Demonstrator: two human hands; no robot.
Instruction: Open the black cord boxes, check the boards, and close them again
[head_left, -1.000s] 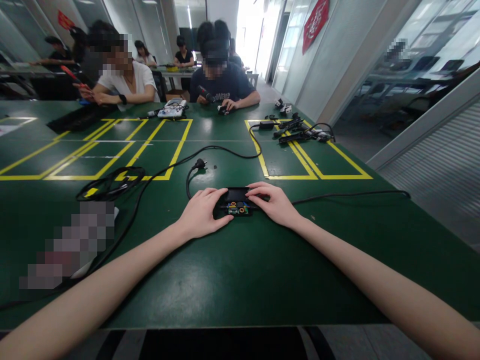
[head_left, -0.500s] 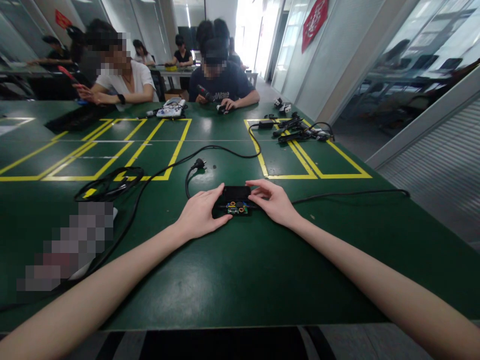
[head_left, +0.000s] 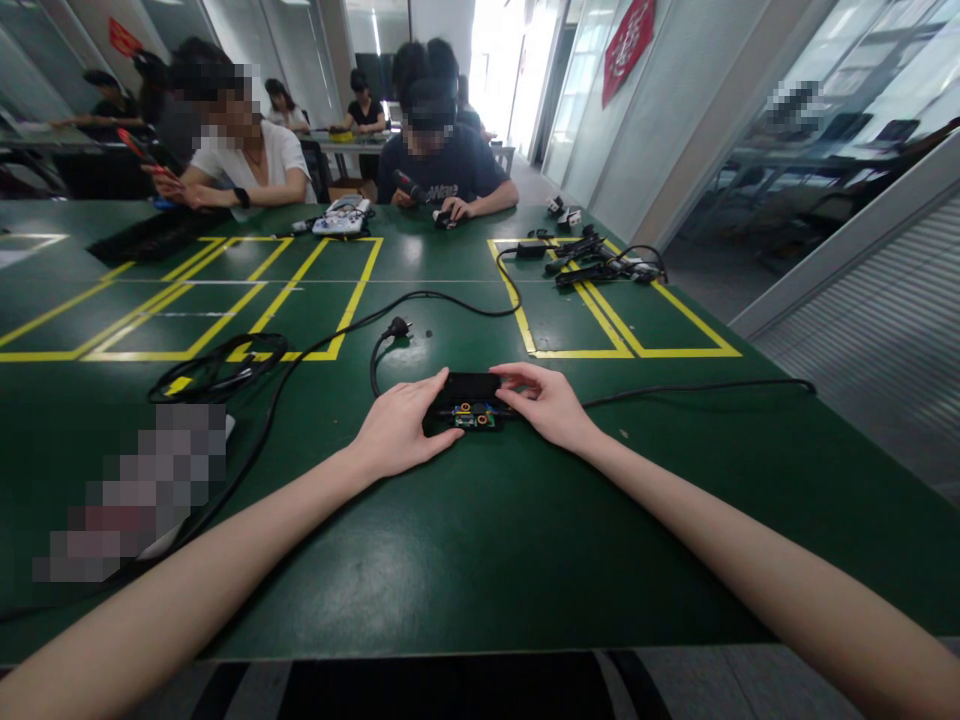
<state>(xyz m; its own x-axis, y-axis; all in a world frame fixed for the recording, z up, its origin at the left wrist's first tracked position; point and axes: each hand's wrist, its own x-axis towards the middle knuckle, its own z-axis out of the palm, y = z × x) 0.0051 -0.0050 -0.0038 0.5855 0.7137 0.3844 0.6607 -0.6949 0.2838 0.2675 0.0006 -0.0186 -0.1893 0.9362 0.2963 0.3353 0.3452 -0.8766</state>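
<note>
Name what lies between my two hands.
In the head view, a black case lies between the left hand and the right hand, with a circuit board exposed on its near side.

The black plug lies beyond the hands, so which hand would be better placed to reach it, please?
Probably the left hand: the black plug lies just beyond it, while the right hand is farther off, across the open black case.
</note>
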